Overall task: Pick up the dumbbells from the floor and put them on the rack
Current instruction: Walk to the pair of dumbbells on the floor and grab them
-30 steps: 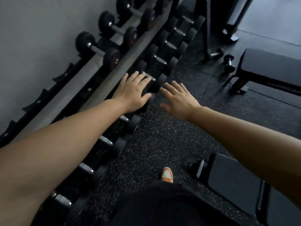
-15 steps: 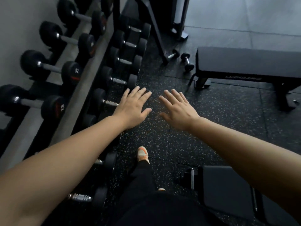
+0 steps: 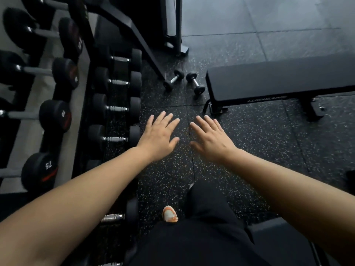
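Two small black dumbbells lie on the speckled rubber floor ahead, one (image 3: 173,80) beside the rack's foot and the other (image 3: 195,83) just left of the bench end. The dumbbell rack (image 3: 82,104) runs down the left side with several black dumbbells on its upper and lower tiers. My left hand (image 3: 160,135) and my right hand (image 3: 210,138) are stretched forward over the floor, palms down, fingers spread, both holding nothing. They hover short of the two floor dumbbells.
A black flat bench (image 3: 278,81) stands to the right, its foot close to the floor dumbbells. A slanted black machine frame (image 3: 138,35) rises behind them. Another padded bench (image 3: 278,244) sits at the lower right by my leg and orange shoe (image 3: 170,214).
The view has swung right and forward, so the two floor dumbbells and the bench appear nearer. Both hands left the rack side and stay spread over the floor.
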`<state>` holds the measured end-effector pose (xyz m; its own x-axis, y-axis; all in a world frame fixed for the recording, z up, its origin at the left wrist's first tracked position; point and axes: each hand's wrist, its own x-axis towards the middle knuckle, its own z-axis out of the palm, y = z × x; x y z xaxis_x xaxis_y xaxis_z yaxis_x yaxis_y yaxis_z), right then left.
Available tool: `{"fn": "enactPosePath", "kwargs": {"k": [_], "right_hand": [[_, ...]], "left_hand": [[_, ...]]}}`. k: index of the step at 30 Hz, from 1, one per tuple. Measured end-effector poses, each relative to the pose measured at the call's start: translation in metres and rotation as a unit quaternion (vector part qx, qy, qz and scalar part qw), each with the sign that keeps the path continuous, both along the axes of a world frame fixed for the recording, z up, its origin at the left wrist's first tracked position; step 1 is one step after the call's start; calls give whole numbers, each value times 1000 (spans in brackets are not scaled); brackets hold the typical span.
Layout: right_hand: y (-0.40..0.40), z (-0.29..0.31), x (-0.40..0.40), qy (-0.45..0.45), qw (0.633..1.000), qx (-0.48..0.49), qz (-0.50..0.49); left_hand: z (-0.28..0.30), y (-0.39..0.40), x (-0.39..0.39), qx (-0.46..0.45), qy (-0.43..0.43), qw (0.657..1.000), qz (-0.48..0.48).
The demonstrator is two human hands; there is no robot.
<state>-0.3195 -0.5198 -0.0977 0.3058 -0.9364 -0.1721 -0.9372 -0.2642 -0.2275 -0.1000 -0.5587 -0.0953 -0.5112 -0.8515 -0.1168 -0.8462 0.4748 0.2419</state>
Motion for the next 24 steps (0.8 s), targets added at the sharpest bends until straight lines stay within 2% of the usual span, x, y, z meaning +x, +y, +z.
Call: {"fn": "enactPosePath", "kwargs": {"k": [7,10,15,24], "right_hand": [[-127,-29,-38,-9,1000,19,-4],[-180,-28,-53,-26,999,30,-1],[-272,-27,-78,-21,999,33,20],[-404,-57,-83,-17,998,59,20]], "left_hand": [[-24,-123,-38,28,-15,999,5],[-25,-166,-53,53,-13,998,19],[-25,-252,-71,46,-19,998,23],[-49,-393,-79,68,-13,998,12]]}}
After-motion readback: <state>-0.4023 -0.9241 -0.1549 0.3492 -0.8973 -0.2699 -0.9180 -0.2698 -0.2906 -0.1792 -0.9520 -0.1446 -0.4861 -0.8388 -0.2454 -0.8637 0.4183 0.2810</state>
